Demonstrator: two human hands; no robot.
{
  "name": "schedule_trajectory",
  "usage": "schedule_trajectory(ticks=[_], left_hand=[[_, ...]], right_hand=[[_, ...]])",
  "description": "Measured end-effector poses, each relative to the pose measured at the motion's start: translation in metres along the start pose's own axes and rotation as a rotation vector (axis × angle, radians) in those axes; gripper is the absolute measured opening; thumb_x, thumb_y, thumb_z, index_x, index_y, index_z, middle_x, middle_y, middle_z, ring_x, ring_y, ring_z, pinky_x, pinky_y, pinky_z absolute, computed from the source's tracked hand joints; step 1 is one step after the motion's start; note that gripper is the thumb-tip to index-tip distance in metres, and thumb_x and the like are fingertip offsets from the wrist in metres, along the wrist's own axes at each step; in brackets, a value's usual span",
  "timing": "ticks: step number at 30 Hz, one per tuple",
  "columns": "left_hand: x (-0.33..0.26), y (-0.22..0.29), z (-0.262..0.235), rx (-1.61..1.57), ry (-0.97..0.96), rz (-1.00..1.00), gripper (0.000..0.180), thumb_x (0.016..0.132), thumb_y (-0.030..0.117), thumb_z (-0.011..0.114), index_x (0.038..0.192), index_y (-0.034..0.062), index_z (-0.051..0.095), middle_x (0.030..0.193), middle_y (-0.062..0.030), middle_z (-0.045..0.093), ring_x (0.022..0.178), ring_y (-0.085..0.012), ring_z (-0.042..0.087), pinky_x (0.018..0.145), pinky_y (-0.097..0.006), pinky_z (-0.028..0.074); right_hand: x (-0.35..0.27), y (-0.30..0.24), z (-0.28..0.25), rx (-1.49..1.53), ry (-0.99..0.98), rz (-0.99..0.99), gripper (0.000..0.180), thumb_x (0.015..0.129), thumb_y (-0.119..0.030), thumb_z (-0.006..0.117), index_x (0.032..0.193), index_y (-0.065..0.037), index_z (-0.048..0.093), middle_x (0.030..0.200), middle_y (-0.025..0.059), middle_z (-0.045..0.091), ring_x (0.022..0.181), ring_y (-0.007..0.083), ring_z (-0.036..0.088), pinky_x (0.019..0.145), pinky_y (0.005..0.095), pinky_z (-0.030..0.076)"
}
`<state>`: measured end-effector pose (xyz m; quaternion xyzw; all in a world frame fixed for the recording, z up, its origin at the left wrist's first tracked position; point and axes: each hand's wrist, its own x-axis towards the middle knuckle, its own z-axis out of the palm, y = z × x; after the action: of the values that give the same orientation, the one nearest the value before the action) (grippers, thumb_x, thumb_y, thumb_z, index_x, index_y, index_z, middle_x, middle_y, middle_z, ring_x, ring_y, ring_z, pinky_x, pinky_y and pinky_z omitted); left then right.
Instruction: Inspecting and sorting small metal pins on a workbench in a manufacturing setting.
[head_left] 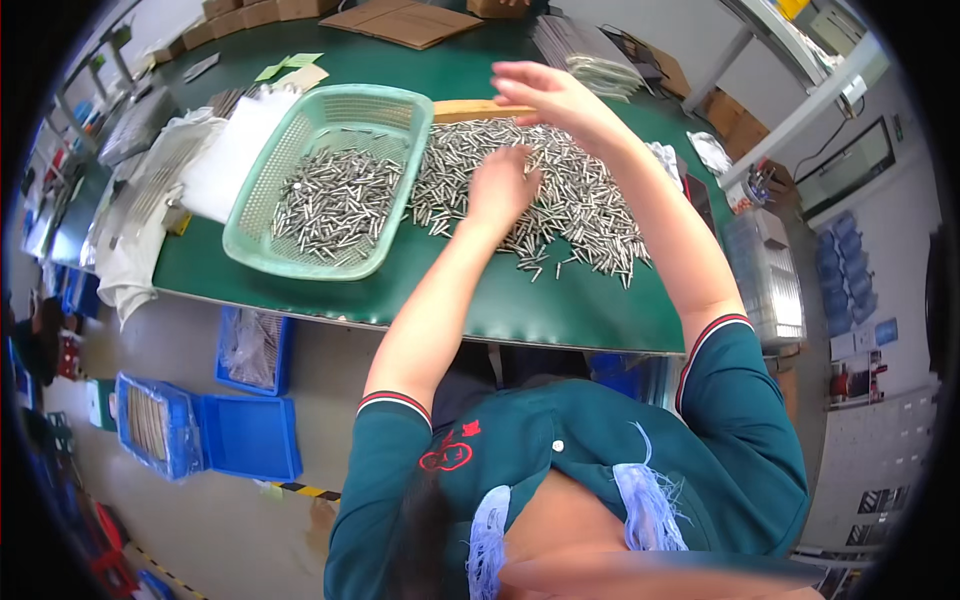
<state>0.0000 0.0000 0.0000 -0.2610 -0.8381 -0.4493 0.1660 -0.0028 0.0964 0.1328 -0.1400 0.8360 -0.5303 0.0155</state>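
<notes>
In the head view we look down on a dark green table (560,300) where a wide heap of small metal pins (570,190) lies spread across the top. Our left hand (500,187) rests palm down on the near left part of that heap, fingers curled into the pins; whether it grips any of them we cannot tell, since its back hides the fingertips. Our right hand (545,95) hangs above the far edge of the heap, fingers spread and loose, clamped on nothing, just in front of a flat wooden block (470,110) that lies behind the pins. The two hands are apart, the right one farther from us than the left. Just left of the heap, touching its edge, stands a pale green plastic basket (300,130) with a slotted wall, and more of the same pins (335,205) lie inside it. Left of the basket we see white cloth (235,150) draped toward the table's edge, and flat cardboard (400,20) lies at the far side. On the floor below the table stand blue plastic crates (250,435).
</notes>
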Motion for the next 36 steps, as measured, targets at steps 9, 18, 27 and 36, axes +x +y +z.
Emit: schedule_trajectory(ticks=[9,18,27,36], left_hand=[[0.007,-0.010,-0.015,0.504,-0.126,-0.251,0.053,0.074,0.042,0.062,0.112,0.0072,0.054,0.113,-0.0120,0.053,0.108,-0.0293,0.045,0.089,-0.046,0.035],[0.003,0.002,0.012,0.536,-0.114,0.094,0.066,0.060,0.053,0.068,0.104,0.0042,0.057,0.098,-0.0104,0.054,0.097,-0.0258,0.046,0.078,-0.041,0.036],[-0.005,0.005,0.010,0.391,-0.136,0.147,0.042,0.064,0.037,0.071,0.095,0.0114,0.061,0.091,-0.0061,0.057,0.092,-0.0242,0.049,0.079,-0.039,0.036],[-0.009,0.009,0.004,0.230,-0.123,0.143,0.009,0.070,0.018,0.065,0.078,0.0141,0.066,0.086,-0.0018,0.056,0.088,-0.0219,0.050,0.077,-0.037,0.040]], right_hand=[[-0.087,0.109,-0.083,-1.069,0.136,0.396,0.060,0.071,-0.042,0.065,0.117,-0.006,0.052,0.116,0.0168,0.052,0.104,0.0306,0.052,0.087,0.0375,0.042],[-0.067,0.128,-0.053,-0.883,0.136,0.211,0.044,0.068,-0.029,0.066,0.107,-0.009,0.060,0.100,0.0131,0.061,0.094,0.0279,0.057,0.083,0.0374,0.045],[-0.073,0.108,-0.018,-0.773,0.056,0.037,0.030,0.074,-0.022,0.062,0.103,-0.014,0.062,0.092,0.0102,0.063,0.086,0.0262,0.060,0.076,0.0354,0.047],[-0.114,0.113,-0.022,-0.877,0.315,-0.229,0.012,0.073,-0.017,0.063,0.082,-0.009,0.064,0.099,0.0051,0.057,0.095,0.0245,0.052,0.081,0.0353,0.043]])
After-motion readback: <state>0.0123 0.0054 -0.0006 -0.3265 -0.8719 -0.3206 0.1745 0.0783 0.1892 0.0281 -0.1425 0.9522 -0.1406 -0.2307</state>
